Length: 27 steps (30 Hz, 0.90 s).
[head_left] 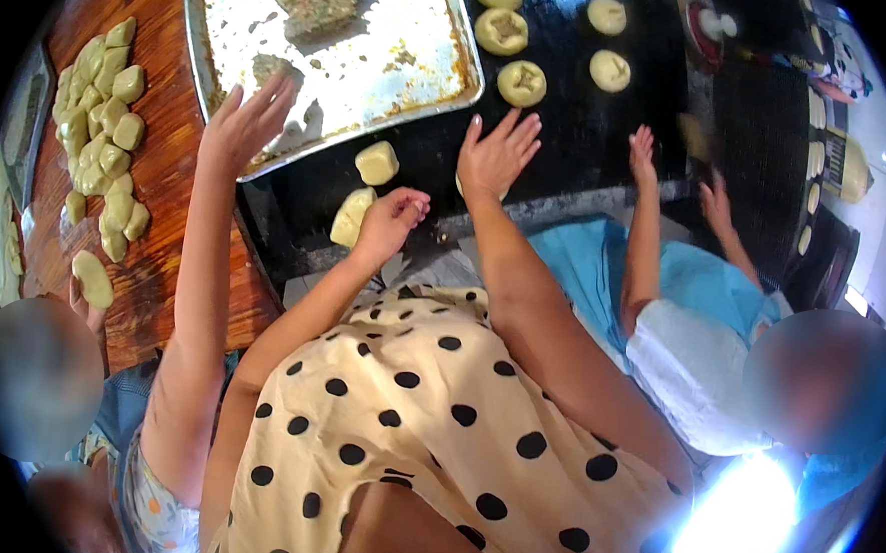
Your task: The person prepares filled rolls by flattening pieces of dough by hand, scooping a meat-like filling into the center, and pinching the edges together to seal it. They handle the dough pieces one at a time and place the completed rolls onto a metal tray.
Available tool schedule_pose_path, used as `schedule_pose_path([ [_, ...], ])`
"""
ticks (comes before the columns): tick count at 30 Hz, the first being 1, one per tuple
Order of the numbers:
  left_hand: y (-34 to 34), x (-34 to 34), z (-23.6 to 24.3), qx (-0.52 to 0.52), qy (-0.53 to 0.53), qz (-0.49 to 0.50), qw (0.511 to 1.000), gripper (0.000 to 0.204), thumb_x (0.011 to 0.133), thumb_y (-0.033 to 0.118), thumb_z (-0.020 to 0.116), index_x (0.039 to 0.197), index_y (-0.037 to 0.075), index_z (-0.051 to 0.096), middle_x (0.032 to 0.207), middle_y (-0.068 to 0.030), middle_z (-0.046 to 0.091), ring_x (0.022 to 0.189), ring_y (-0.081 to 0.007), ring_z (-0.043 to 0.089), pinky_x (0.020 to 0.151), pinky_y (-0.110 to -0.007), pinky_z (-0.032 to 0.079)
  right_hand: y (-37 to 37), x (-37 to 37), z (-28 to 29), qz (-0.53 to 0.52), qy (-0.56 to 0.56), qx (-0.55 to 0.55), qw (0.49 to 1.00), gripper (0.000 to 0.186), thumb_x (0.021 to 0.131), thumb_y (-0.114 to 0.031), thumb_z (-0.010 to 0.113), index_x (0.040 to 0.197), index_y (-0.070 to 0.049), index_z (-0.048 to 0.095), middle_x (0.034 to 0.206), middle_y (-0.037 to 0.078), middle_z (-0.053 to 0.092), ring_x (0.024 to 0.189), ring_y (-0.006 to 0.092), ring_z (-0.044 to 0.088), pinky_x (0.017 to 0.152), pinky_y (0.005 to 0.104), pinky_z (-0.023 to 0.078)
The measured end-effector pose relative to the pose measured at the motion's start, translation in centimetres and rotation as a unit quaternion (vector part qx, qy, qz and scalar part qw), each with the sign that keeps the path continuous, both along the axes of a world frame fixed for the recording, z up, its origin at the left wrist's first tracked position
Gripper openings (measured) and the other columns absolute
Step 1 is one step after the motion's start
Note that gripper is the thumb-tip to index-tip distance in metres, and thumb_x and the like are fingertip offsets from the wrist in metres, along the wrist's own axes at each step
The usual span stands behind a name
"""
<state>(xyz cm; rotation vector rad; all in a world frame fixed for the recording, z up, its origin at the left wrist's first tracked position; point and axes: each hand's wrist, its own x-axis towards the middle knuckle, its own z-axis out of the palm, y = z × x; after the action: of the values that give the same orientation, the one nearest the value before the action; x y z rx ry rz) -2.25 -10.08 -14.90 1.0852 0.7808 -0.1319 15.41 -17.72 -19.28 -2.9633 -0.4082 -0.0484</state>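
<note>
My right hand (497, 157) lies with fingers spread on the black work surface, its palm over a pale piece of dough that shows only at the edges. Just above its fingertips sits a round filled bun (522, 83) with a pinched top. My left hand (391, 226) is held with curled fingers close together; whatever they may hold is hidden. Beside that hand, toward the left, is a smooth lump of dough (348, 219), and a second dough lump (377, 163) lies a little farther away.
A metal tray (345, 136) with a brownish-green filling block (322, 10) stands at the back; a co-worker's hand (249, 121) reaches over it. Many dough lumps (96, 108) cover the wooden table (179, 253) at left. Another person's hands (645, 159) are at right, near more buns (609, 72).
</note>
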Motion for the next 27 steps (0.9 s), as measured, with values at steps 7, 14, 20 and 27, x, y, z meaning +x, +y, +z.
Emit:
schedule_pose_path([
  [7,-0.8,-0.1,2.1,0.045,-0.013,-0.112,0.993,0.021,0.101,0.014,0.053,0.114,0.002,0.063,0.099,-0.0038,0.067,0.089,-0.0113,0.062,0.08,-0.026,0.05,-1.3,-0.3,-0.8,0.03,-0.022,0.056,0.998,0.075,0.097,-0.049,0.045,0.149,0.004,0.03,0.157,0.029,0.02,0.147,0.0399,0.019,0.12,0.0512,0.011],
  [14,-1.6,-1.0,0.5,0.014,0.006,-0.092,0.996,0.021,0.101,0.012,0.053,0.113,0.0,0.063,0.096,-0.0051,0.068,0.087,-0.0108,0.062,0.079,-0.026,0.051,-1.0,-2.6,2.0,0.155,0.024,-0.001,0.988,0.076,0.097,-0.047,0.048,0.15,0.004,0.028,0.158,0.029,0.018,0.147,0.0398,0.019,0.12,0.054,0.009],
  [20,-1.7,-1.8,0.9,-0.002,-0.003,-0.121,0.993,0.019,0.101,0.012,0.052,0.111,0.0,0.064,0.096,-0.0042,0.067,0.085,-0.0102,0.061,0.077,-0.025,0.051,-5.4,-1.0,1.0,0.179,0.015,0.077,0.981,0.073,0.096,-0.041,0.052,0.151,0.001,0.027,0.158,0.026,0.019,0.148,0.0393,0.018,0.12,0.0523,0.011],
  [27,-1.7,-1.5,2.9,-0.043,0.037,-0.131,0.99,0.023,0.103,0.018,0.052,0.115,0.003,0.063,0.101,-0.0046,0.067,0.091,-0.012,0.062,0.083,-0.027,0.051,-7.2,0.0,0.2,0.187,0.026,0.045,0.981,0.066,0.1,-0.043,0.047,0.15,-0.004,0.032,0.158,0.024,0.023,0.147,0.037,0.021,0.119,0.0504,0.014],
])
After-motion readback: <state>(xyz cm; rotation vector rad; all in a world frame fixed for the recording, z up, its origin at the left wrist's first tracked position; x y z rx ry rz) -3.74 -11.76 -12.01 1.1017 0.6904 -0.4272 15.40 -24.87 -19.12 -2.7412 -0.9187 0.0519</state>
